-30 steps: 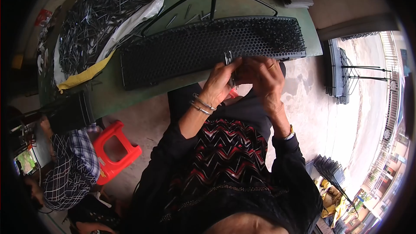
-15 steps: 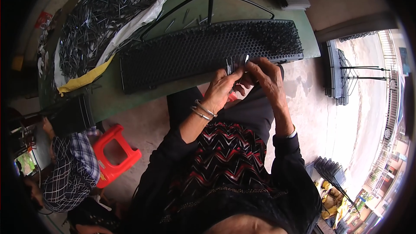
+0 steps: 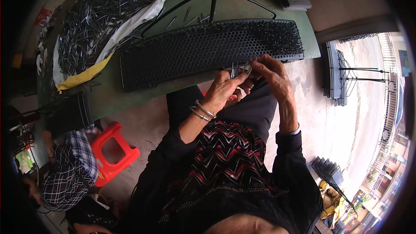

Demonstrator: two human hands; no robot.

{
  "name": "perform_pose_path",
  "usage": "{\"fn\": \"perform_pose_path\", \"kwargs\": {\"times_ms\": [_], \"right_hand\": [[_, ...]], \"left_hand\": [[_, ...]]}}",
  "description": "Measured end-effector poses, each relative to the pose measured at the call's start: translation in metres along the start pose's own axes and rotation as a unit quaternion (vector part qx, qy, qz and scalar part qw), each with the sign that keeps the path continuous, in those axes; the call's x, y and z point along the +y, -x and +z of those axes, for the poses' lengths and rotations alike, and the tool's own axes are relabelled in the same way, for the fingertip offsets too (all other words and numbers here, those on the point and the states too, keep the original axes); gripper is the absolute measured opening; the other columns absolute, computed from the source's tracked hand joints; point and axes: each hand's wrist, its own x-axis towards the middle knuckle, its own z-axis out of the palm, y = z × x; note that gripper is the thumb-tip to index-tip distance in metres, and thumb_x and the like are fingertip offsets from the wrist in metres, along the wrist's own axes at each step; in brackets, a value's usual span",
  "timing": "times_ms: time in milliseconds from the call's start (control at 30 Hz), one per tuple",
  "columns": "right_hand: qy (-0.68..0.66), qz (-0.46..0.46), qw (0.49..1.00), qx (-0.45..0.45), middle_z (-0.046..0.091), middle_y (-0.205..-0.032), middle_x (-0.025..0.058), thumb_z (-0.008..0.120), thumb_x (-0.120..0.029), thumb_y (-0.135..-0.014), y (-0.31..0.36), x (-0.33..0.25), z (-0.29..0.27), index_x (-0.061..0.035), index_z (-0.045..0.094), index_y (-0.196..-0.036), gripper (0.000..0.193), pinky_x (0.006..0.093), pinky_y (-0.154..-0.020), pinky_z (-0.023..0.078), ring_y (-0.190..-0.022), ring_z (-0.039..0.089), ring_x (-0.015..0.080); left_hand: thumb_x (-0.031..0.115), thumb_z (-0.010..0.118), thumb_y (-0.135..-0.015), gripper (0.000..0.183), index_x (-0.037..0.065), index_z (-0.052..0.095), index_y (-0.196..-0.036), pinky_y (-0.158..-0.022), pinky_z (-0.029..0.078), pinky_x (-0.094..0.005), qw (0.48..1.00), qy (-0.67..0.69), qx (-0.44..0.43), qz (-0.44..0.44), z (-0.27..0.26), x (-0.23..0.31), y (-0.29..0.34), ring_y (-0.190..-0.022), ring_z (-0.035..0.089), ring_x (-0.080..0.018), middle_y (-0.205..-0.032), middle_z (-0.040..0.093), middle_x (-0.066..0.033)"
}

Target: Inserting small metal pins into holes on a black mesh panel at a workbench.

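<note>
On the table lies a long, slightly curved black panel (image 3: 182,54) full of round holes. Its right end is crowded with short dark pieces standing up. My left hand (image 3: 222,89) is closed around a small bunch of thin, shiny strips (image 3: 233,69), their ends poking up at the panel's near edge. Just right of it, my right hand (image 3: 275,76) is bent into a pinch with its fingertips close to the bunch and the panel's edge. What those fingertips hold, if anything, is hidden.
A white sack (image 3: 147,15) with a yellow edge holds a heap of dark thin strips (image 3: 104,21). Black metal rods (image 3: 214,0) rise behind the panel. A red stool (image 3: 112,154) and a person in a checked sleeve (image 3: 69,177) are at left. Stacked panels (image 3: 336,76) stand at right.
My right hand has shifted slightly right, its fingertips lowering beside the bunch. A bright upright strip end between the hands now appears tilted and lower. My left hand stays nearly in place.
</note>
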Motion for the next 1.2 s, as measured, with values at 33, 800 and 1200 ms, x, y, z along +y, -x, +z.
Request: {"fn": "perform_pose_path", "kwargs": {"times_ms": [33,800,1200], "right_hand": [[0.0,0.0,1.0,0.0,0.061,-0.075,0.0001,0.062,-0.023,-0.091,0.0,-0.002,-0.001,-0.0028,0.063,-0.088,0.02,0.0243,-0.069,0.045,-0.071,0.056,0.0085],[0.209,-0.24,0.921,0.226,0.067,-0.077,0.0059,0.059,-0.007,-0.09,-0.023,-0.017,-0.018,-0.0001,0.063,-0.095,0.009,0.0259,-0.067,0.049,-0.07,0.063,0.0113],[0.327,-0.359,0.815,0.317,0.063,-0.076,0.0112,0.062,-0.008,-0.088,-0.083,0.013,-0.009,-0.0043,0.063,-0.094,0.007,0.0295,-0.062,0.048,-0.066,0.061,0.0204]], "left_hand": [[0.025,0.063,-0.091,0.022,0.004,0.068,-0.09,-0.048,0.05,-0.0198,1.0,-0.006,-0.011,0.004,0.0,-0.001,0.001,-0.059,0.062,-0.0084,-0.074,0.067,-0.004],[0.029,0.057,-0.096,0.027,0.004,0.063,-0.103,-0.04,0.024,-0.0177,0.996,0.061,-0.052,-0.047,-0.019,-0.016,-0.015,-0.048,0.043,-0.0041,-0.072,0.064,-0.0038],[0.022,0.056,-0.096,0.022,0.003,0.061,-0.107,-0.057,0.045,-0.0236,0.972,0.211,-0.044,-0.094,-0.01,-0.027,-0.022,-0.069,0.055,-0.0114,-0.085,0.062,-0.0071]]}}
